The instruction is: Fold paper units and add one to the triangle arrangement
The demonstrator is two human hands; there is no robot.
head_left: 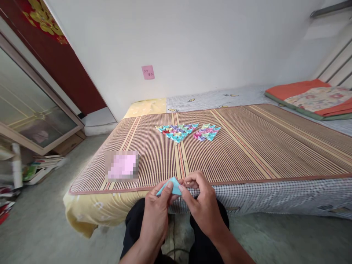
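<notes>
My left hand (158, 201) pinched a light-blue folded paper triangle (176, 187) at the near edge of the brown-striped slatted mat (236, 154). My right hand (200, 198), fingers curled, set its thumb against 1 corner; whether it gripped, I couldn't tell. 2 clusters of small multicoloured folded-paper pieces (178, 132) sat toward the mat's far edge.

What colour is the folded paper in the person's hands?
Light blue, leaning to turquoise; the folded paper shows best in the head view.
</notes>
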